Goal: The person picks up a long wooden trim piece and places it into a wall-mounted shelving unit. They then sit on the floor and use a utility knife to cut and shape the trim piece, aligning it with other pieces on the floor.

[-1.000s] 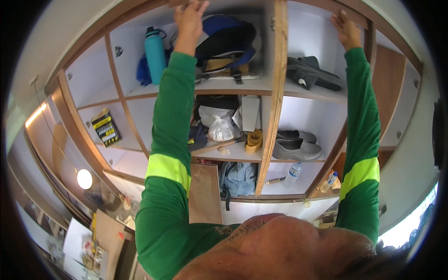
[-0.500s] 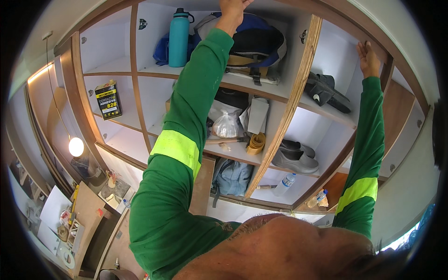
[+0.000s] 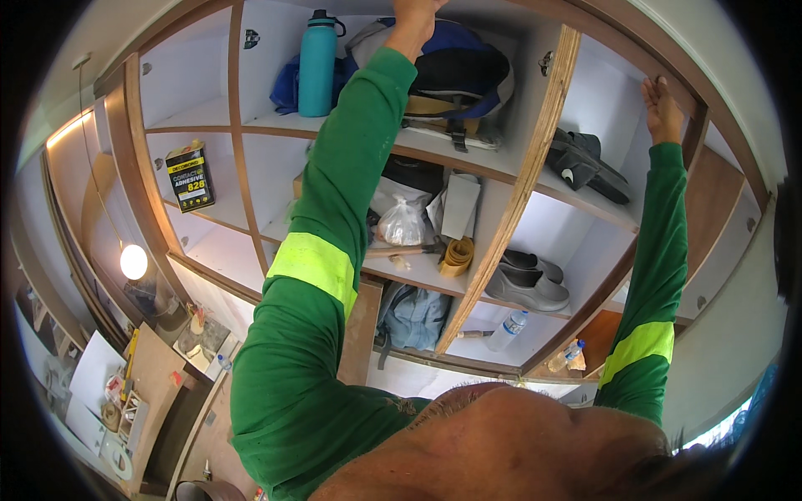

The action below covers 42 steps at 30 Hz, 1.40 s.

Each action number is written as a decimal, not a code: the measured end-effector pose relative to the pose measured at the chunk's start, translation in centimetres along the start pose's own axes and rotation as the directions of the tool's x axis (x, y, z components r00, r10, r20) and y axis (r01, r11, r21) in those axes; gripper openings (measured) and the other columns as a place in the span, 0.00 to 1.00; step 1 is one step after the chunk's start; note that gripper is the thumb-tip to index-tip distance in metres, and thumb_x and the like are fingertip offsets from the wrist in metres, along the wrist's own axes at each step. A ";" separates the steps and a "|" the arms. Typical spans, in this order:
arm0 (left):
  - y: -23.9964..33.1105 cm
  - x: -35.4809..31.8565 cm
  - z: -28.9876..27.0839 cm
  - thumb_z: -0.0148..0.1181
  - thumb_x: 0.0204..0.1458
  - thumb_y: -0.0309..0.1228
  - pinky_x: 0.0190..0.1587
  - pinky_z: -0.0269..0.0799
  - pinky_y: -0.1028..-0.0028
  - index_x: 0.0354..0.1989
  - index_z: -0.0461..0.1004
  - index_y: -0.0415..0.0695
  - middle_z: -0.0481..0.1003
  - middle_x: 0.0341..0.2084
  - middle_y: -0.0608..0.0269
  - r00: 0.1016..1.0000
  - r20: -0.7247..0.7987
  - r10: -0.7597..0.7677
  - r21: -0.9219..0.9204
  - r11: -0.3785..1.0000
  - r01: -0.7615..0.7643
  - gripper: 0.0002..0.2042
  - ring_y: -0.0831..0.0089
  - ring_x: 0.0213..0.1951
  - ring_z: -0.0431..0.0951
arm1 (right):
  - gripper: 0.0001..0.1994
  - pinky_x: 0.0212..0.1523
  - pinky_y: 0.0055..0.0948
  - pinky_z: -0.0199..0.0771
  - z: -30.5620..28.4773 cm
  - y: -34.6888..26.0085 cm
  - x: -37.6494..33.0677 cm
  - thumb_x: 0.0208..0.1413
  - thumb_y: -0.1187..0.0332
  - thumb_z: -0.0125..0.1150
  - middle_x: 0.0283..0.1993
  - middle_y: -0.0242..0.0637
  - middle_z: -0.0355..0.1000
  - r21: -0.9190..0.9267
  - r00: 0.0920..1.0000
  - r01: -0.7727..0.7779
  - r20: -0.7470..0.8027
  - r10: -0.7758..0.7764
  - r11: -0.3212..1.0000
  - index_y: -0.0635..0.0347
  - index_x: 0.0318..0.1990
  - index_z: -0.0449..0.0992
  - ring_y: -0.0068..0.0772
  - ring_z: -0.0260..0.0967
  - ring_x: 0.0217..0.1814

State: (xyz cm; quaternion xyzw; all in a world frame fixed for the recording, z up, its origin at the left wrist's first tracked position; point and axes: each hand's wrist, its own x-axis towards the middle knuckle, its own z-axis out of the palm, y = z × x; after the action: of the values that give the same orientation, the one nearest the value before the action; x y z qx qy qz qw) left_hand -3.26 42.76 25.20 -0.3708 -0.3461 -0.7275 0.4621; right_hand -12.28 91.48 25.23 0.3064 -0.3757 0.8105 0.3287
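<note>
Both my arms, in green sleeves with yellow bands, reach up to a wooden cabinet with open compartments. At the top edge of the view is my left hand (image 3: 415, 21), in front of the upper compartment with a blue and black bag (image 3: 464, 71); its fingers are mostly cut off. My right hand (image 3: 662, 110) is raised at the upper right, fingers stretched up against the cabinet's brown top rail (image 3: 628, 48), with nothing seen in it. A raw-edged upright panel (image 3: 511, 196) divides the compartments between my arms. Black sandals (image 3: 589, 167) lie on the shelf near my right hand.
A turquoise bottle (image 3: 317, 71) stands by the bag. Lower shelves hold an adhesive tin (image 3: 191, 177), a plastic bag (image 3: 402, 222), a hammer (image 3: 405, 250), grey shoes (image 3: 530, 286) and a water bottle (image 3: 507, 331). A lit globe lamp (image 3: 134, 262) hangs at left above a cluttered bench (image 3: 163, 367).
The view has shifted very slightly, and my left hand sits a little higher toward the top edge. My right hand stays at the top rail.
</note>
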 end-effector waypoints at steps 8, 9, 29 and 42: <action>-0.8 0.5 0.2 0.57 0.66 0.28 0.49 0.86 0.57 0.58 0.61 0.36 0.70 0.49 0.51 0.997 -0.074 0.013 -0.015 1.000 -0.014 0.17 0.59 0.47 0.77 | 0.13 0.53 0.46 0.86 -0.4 0.2 0.8 0.65 0.74 0.62 0.47 0.55 0.77 0.030 1.000 0.000 0.019 -0.001 1.000 0.78 0.50 0.74 0.54 0.80 0.49; -0.7 0.3 0.5 0.58 0.66 0.28 0.48 0.86 0.58 0.59 0.60 0.36 0.69 0.50 0.50 0.997 -0.077 0.007 -0.030 0.999 -0.010 0.19 0.57 0.48 0.77 | 0.13 0.53 0.46 0.86 -0.7 0.2 1.0 0.65 0.74 0.62 0.47 0.55 0.77 0.026 1.000 0.007 0.026 -0.007 1.000 0.77 0.50 0.75 0.54 0.80 0.50; 0.2 -0.6 2.5 0.61 0.64 0.27 0.48 0.85 0.56 0.73 0.44 0.35 0.67 0.59 0.47 0.967 -0.251 -0.039 -0.019 0.999 0.035 0.36 0.53 0.52 0.77 | 0.13 0.50 0.44 0.88 -0.2 -0.2 0.4 0.66 0.71 0.61 0.47 0.55 0.76 0.001 1.000 -0.016 -0.010 0.016 1.000 0.77 0.50 0.76 0.53 0.80 0.49; 1.0 -0.9 1.8 0.50 0.69 0.33 0.61 0.74 0.56 0.70 0.60 0.41 0.70 0.60 0.51 0.975 -0.143 -0.168 0.208 0.958 0.196 0.23 0.58 0.59 0.73 | 0.19 0.60 0.42 0.80 -3.8 0.3 4.5 0.69 0.63 0.58 0.56 0.51 0.77 0.034 0.992 -0.066 0.113 0.061 0.997 0.71 0.58 0.74 0.50 0.78 0.57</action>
State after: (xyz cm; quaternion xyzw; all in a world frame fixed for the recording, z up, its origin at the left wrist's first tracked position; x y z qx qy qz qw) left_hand -1.69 44.36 25.48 -0.2381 -0.4280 -0.7456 0.4519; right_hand -16.10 95.78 26.45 0.3453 -0.3880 0.8090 0.2754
